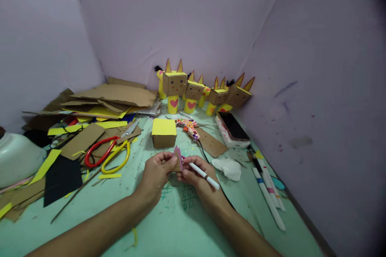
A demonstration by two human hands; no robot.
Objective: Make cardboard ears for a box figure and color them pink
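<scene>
Near the middle of the table, my left hand (158,172) pinches a small pointed cardboard piece (177,162) with pink-purple edges. Between the fingers of my right hand (200,176) is a white marker (203,174), its tip end close to the cardboard piece. My right fingertips are beside that piece; whether they touch it I cannot tell. Just beyond my hands sits a cardboard box with a yellow top (163,133). Behind it to the right lies a glue gun covered in a flowery pattern (189,126), next to a flat cardboard piece (211,142).
Several cardboard animal figures (175,86) stand at the back. On the left are scissors with red and yellow handles (116,146), cardboard sheets (114,94) and black paper (63,182). A phone (233,125), crumpled tissue (227,168) and several markers (268,196) lie right. A dark cord (206,156) passes by my right hand.
</scene>
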